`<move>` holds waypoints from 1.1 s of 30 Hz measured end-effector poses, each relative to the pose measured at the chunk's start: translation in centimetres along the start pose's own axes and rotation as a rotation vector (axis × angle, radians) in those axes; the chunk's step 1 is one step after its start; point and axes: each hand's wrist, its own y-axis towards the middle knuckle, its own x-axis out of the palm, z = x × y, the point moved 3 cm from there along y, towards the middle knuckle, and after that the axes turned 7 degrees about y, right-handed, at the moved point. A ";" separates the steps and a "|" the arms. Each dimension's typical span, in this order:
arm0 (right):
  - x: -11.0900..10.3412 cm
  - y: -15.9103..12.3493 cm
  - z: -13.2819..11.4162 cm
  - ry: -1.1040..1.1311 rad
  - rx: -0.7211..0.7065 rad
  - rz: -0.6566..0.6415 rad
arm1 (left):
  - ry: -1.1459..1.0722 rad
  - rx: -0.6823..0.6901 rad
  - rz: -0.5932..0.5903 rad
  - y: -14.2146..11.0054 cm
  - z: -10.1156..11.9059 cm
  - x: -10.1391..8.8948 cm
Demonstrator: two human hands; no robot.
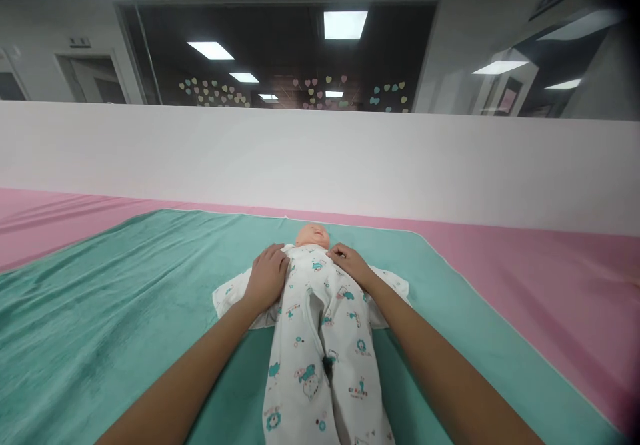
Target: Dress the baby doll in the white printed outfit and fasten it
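A baby doll (pixel 313 235) lies on its back on a teal blanket (pixel 110 311), head away from me, in a white printed sleepsuit (pixel 320 338). My left hand (pixel 267 275) rests on the doll's shoulder and chest at the left, fingers curled down over the cloth. My right hand (pixel 350 261) lies on the other shoulder near the collar, fingers bent and pressed on the fabric. The sleepsuit's sleeves spread out flat to either side.
The teal blanket lies over a pink sheet (pixel 525 278) that covers the surface. A low white wall (pixel 320 158) runs across behind it. Above that is a dark window (pixel 280 58) with heart stickers and reflected ceiling lights.
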 end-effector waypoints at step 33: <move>0.2 -5.5 2.0 -0.068 0.193 0.344 | -0.545 -0.333 -0.381 -2.9 0.1 0.4</move>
